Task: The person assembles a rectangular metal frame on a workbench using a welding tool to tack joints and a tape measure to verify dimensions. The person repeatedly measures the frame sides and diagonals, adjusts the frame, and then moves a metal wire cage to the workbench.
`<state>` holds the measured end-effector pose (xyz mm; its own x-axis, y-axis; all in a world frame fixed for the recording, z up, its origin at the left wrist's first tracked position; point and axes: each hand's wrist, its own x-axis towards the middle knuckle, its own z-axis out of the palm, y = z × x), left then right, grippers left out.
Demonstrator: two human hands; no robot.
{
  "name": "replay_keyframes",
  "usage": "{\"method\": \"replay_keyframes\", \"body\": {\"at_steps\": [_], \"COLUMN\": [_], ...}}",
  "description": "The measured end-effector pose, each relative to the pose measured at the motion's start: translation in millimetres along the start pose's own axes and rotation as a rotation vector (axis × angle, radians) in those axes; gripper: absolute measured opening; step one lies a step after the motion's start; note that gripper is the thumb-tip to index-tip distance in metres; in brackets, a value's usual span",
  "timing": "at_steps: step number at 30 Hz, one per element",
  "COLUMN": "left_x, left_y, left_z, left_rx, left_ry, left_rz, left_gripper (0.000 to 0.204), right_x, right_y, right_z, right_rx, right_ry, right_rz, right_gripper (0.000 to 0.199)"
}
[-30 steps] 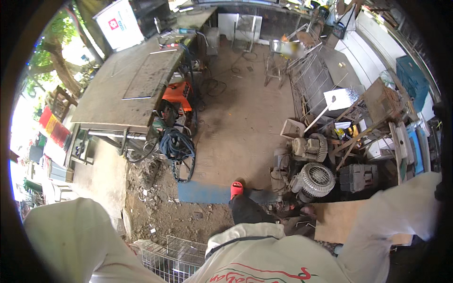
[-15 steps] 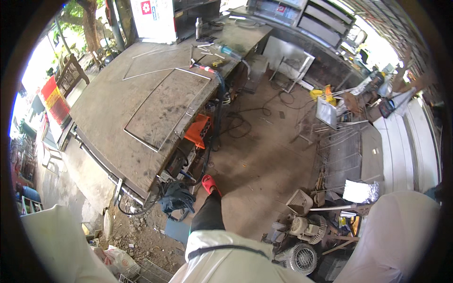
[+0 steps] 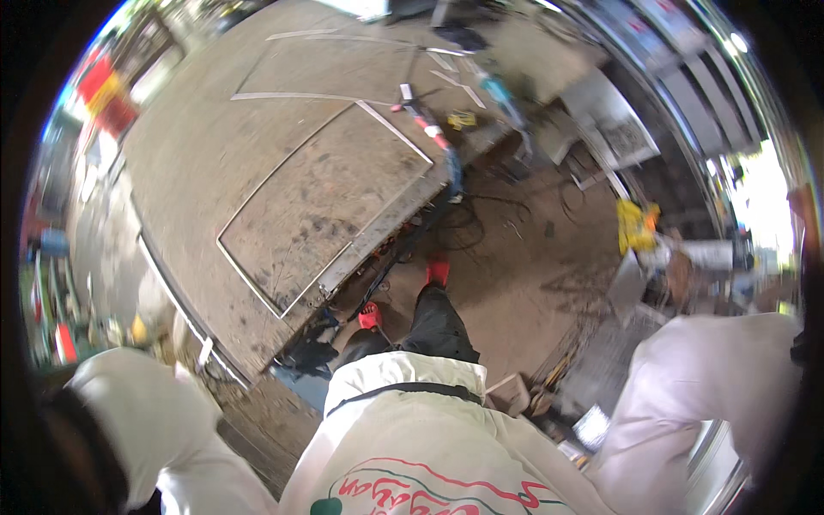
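My left sleeve is raised and bent at the lower left. Beside it a dark, blurred shape may be my left hand, but no fingers can be made out. At the right my raised right sleeve reaches the picture's rim, and the right hand lies outside it. Neither hand visibly holds anything. Ahead stands a large worn table. A rectangular frame of thin pale strips lies along its near right edge, with another thin strip outline farther back.
On the table's right lie a red-handled tool, a small yellow item and a teal power tool. Cables trail over the floor. Yellow bags and scrap crowd the right. My feet in red footwear stand beside the table.
My view has swung and come closer to the table, with motion blur. Both feet now show. My left arm has drawn inward and the dark shape has appeared beside it.
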<state>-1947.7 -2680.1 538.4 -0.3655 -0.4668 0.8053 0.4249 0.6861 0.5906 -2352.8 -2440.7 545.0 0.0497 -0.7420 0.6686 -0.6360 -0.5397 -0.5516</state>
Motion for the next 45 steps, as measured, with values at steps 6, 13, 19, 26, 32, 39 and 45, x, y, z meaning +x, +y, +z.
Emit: {"method": "replay_keyframes", "body": {"at_steps": [6,13,19,26,32,39,45], "left_x": [-164.8,-352.5,-358.6,-364.5,-381.0,-397.3,-401.9], "left_y": [-172.2,-256.1,-297.7,-301.0,-301.9,-315.0,-320.5], "left_z": [82.0,235.8,278.0,261.5,258.3,266.8,271.1], "left_rx": [0.247,1.050,1.190,1.203,1.251,1.332,1.417], "left_ry": [0.326,0.058,0.174,0.226,0.186,0.231,0.213], "left_rz": [-1.352,-1.389,-1.421,-1.378,-1.325,-1.217,-1.199], "left_gripper": [0.060,0.081,0.085,0.091,0.098,0.103,0.102], "right_x": [50.0,-103.2,-137.1,-149.0,-172.3,-203.0,-211.4], "right_y": [251.4,386.0,424.9,416.1,402.4,395.4,393.6], "right_z": [87.1,308.1,337.0,351.5,357.4,355.9,362.5], "right_rx": [0.241,0.172,0.134,0.042,-0.102,-0.220,-0.224], "right_ry": [-0.287,-0.803,-0.822,-0.632,-0.591,-0.565,-0.484], "right_rz": [0.154,0.159,0.101,0.030,-0.077,-0.180,-0.191], "right_gripper": [0.022,0.027,0.022,0.023,0.031,0.049,0.049]}}
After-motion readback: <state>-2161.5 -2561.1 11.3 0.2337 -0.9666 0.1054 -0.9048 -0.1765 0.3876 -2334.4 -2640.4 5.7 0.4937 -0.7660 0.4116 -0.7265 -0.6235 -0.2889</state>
